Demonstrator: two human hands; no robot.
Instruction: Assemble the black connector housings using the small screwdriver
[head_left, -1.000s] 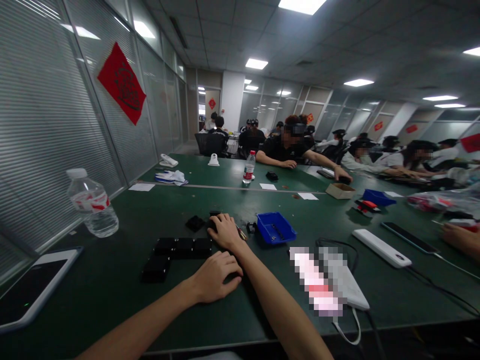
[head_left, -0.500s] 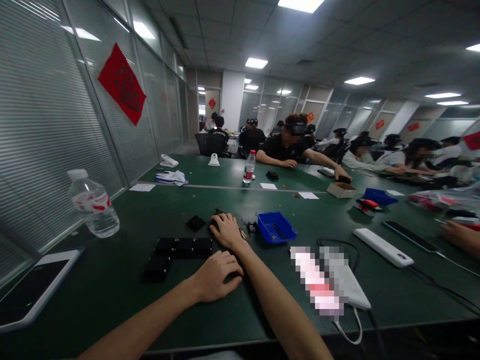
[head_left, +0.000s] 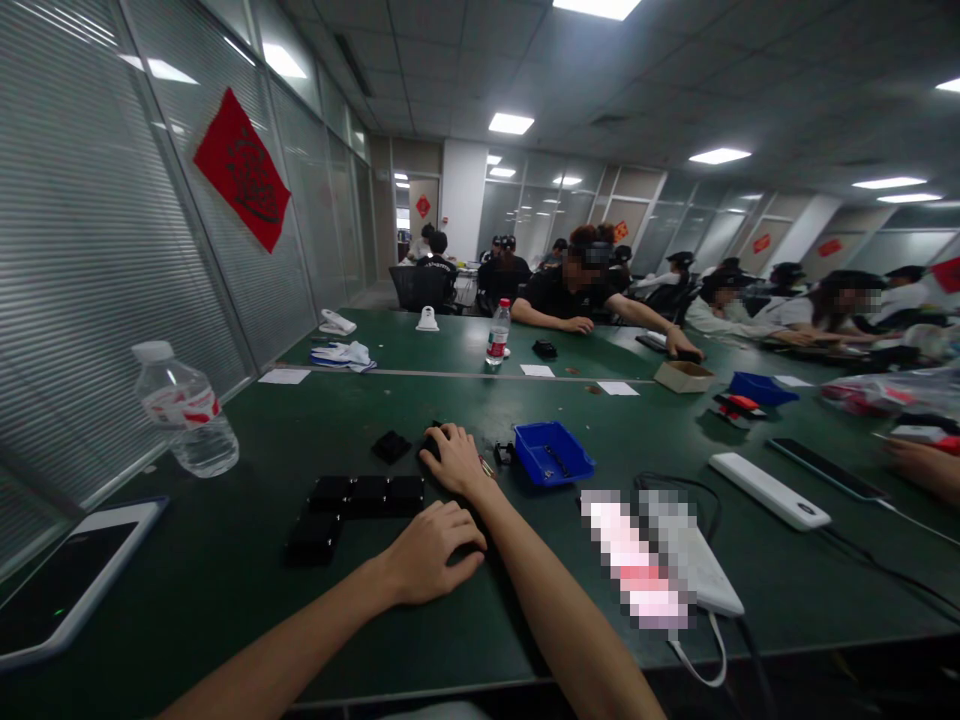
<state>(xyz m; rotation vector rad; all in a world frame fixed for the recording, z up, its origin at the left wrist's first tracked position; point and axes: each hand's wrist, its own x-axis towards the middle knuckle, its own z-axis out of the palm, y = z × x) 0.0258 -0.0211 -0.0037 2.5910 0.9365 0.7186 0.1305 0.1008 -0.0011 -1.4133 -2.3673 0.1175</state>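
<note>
My right hand reaches forward over the green table and its fingers curl onto a small black box that they mostly hide. My left hand rests nearer me, fingers curled down on a dark thing I cannot make out. Just left of both hands lies a row of three black boxes, with one more black box in front of it. Another black piece lies further out. A blue tray sits to the right of my right hand.
A water bottle stands at the left, a tablet lies at the near left corner. White power banks with cables and a phone lie to the right. Several people sit at the far and right sides; another person's hand shows at the right edge.
My right hand has shifted slightly and its fingers have closed a little more over the black box. My left hand has stayed where it was.
</note>
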